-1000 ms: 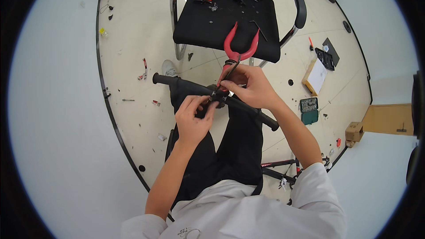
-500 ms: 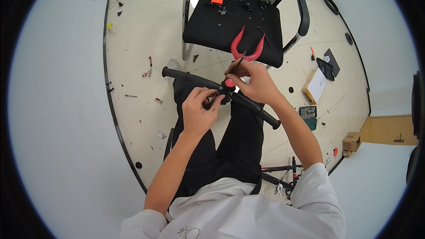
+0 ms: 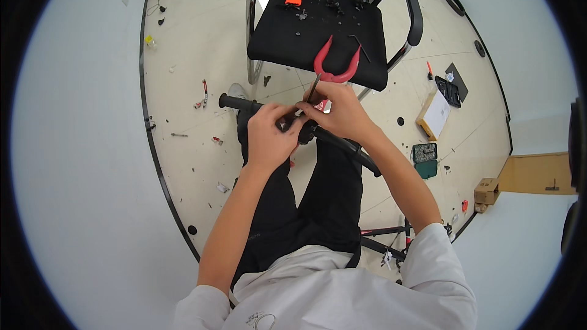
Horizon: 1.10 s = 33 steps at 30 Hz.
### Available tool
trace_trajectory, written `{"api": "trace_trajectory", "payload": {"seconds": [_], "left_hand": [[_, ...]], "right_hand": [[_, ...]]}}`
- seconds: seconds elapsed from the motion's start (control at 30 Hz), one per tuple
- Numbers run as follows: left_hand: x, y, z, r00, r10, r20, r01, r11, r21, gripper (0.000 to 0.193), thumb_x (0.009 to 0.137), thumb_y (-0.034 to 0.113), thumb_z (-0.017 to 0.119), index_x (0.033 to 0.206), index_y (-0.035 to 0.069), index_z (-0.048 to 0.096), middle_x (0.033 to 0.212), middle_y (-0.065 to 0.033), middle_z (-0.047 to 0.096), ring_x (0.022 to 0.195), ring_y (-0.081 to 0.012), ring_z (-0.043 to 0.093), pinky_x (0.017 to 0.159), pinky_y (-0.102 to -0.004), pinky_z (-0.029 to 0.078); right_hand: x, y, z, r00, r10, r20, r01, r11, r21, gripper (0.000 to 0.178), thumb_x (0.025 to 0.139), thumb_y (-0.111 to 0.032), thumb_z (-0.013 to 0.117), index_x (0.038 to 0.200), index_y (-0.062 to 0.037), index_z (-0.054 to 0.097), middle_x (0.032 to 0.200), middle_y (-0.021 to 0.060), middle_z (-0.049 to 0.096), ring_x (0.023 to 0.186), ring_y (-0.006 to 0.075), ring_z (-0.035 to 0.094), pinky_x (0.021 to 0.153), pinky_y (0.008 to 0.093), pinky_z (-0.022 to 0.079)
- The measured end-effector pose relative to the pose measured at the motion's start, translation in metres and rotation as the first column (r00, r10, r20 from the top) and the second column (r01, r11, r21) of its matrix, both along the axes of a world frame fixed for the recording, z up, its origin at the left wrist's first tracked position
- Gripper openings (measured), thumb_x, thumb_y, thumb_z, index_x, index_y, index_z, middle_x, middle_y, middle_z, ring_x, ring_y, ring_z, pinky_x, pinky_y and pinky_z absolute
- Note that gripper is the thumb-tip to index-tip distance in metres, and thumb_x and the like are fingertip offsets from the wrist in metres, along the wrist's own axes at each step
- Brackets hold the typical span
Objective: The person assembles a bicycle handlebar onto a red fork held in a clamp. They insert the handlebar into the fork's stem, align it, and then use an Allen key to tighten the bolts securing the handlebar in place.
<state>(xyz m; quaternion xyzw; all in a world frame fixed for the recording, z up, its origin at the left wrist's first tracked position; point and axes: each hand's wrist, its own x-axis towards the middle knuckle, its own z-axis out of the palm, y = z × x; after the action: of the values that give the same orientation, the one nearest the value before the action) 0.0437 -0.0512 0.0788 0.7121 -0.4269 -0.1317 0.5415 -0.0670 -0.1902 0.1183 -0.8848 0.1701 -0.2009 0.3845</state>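
Cardboard box, flat, rectangular, tan and white, on floor at right. Left hand closed around black handlebar; right hand grips red-handled pliers upright.

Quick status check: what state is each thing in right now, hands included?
Left hand: closed on the middle of the handlebar.
Right hand: gripping the pliers.
Pliers: red handles spread, pointing up and away, nose down at the bar.
Handlebar: lying across the lap, left grip end free.
Chair: upright, unoccupied, small parts on its seat.
Green case: on the floor, lid open.
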Motion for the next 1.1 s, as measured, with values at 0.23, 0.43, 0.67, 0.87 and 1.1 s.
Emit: {"api": "trace_trajectory", "payload": {"seconds": [0.23,0.43,0.67,0.87,1.1], "left_hand": [[0.009,-0.016,-0.006,0.979,-0.172,-0.113,0.173,0.985,-0.001,0.015,0.079,0.005,0.075,0.091,-0.004,0.072,0.085,-0.0106,0.067,0.068,-0.02,0.061,0.061,-0.0302,0.047],[0.022,-0.014,-0.012,0.951,-0.254,0.176,0.258,0.966,0.001,0.018,0.08,0.007,0.077,0.095,-0.002,0.074,0.094,-0.0092,0.069,0.079,-0.0215,0.063,0.07,-0.0327,0.05],[0.019,-0.013,0.006,0.969,-0.204,-0.138,0.218,0.971,0.096,0.015,0.082,0.005,0.074,0.095,-0.002,0.074,0.091,-0.0102,0.07,0.08,-0.0208,0.065,0.068,-0.0301,0.049],[0.02,-0.018,0.003,0.947,-0.3,-0.112,0.297,0.954,-0.042,0.011,0.084,0.0,0.07,0.094,-0.003,0.073,0.083,-0.0102,0.068,0.079,-0.0201,0.063,0.069,-0.03,0.048],[0.025,-0.013,0.004,0.957,-0.283,-0.061,0.282,0.959,-0.021,0.012,0.081,0.001,0.074,0.093,-0.002,0.074,0.084,-0.0102,0.07,0.079,-0.0208,0.065,0.069,-0.0303,0.049]], "right_hand": [[-0.006,-0.006,0.003,0.998,0.025,0.05,-0.037,0.965,0.258,0.018,0.087,-0.009,0.073,0.092,0.0071,0.067,0.083,0.0138,0.071,0.078,0.0209,0.07,0.075,0.0318,0.056],[-0.006,-0.008,0.002,0.996,0.046,0.078,-0.073,0.914,0.4,0.019,0.088,-0.007,0.071,0.099,0.0081,0.07,0.091,0.0138,0.073,0.083,0.0171,0.07,0.081,0.0307,0.056],[-0.005,-0.003,-0.001,0.995,-0.103,0.002,0.099,0.96,0.262,0.024,0.081,-0.013,0.08,0.09,0.0064,0.069,0.085,0.0095,0.072,0.075,0.0147,0.067,0.072,0.0277,0.053],[-0.005,-0.004,-0.001,0.983,-0.04,0.18,-0.041,0.905,0.423,0.025,0.083,-0.009,0.076,0.101,0.0066,0.071,0.088,0.0099,0.074,0.077,0.0146,0.067,0.075,0.0286,0.054],[-0.011,-0.006,0.001,0.997,-0.078,0.025,0.067,0.953,0.295,0.02,0.082,-0.009,0.079,0.092,0.0056,0.07,0.085,0.0075,0.072,0.081,0.0143,0.069,0.079,0.0289,0.055]]}}
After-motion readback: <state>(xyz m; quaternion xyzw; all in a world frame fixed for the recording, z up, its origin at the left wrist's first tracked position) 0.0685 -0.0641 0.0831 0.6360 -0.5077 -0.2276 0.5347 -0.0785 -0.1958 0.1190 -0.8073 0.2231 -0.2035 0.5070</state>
